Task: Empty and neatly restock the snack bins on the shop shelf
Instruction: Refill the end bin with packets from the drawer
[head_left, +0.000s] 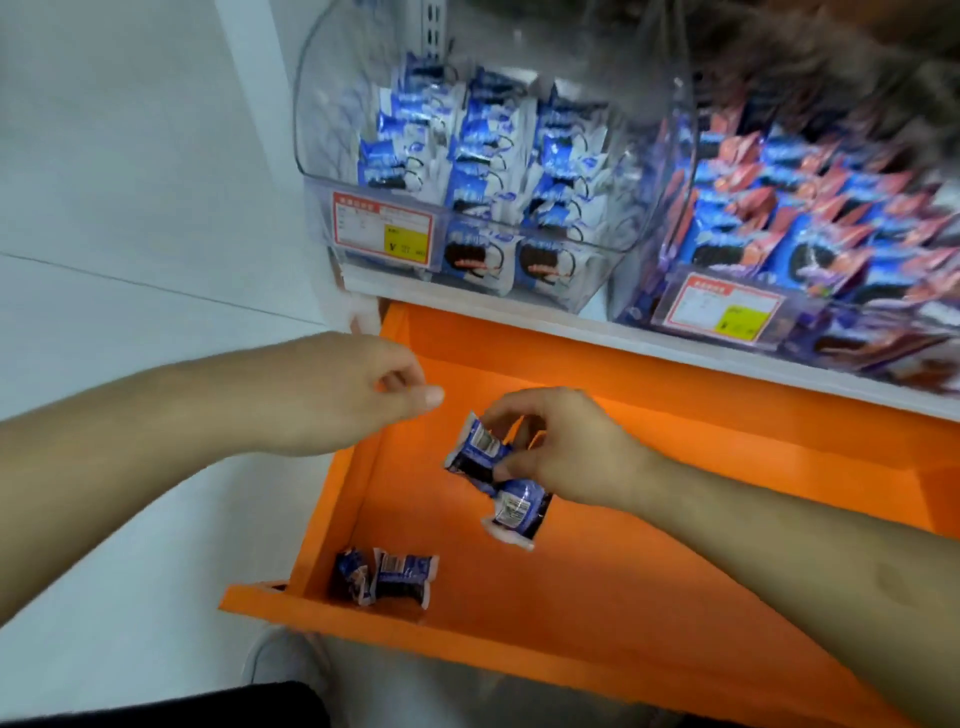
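An orange drawer (597, 587) stands pulled out below the shelf. My right hand (561, 447) pinches a blue-and-white cookie packet (478, 449) above the drawer floor. A second packet (517, 512) lies just below that hand; I cannot tell if the hand holds it too. Two more packets (384, 574) lie at the drawer's front left corner. My left hand (358, 389) hovers over the drawer's left wall with fingers loosely curled, holding nothing. On the shelf above, a clear bin (467, 171) holds rows of blue-and-white packets.
To the right stands another clear bin (810, 223) filled with blue-and-pink packets. Both bins carry red-framed price labels (382, 228) on their fronts. The white shelf edge (623, 332) overhangs the drawer's back. Pale floor lies to the left, and a shoe (283, 662) shows below the drawer front.
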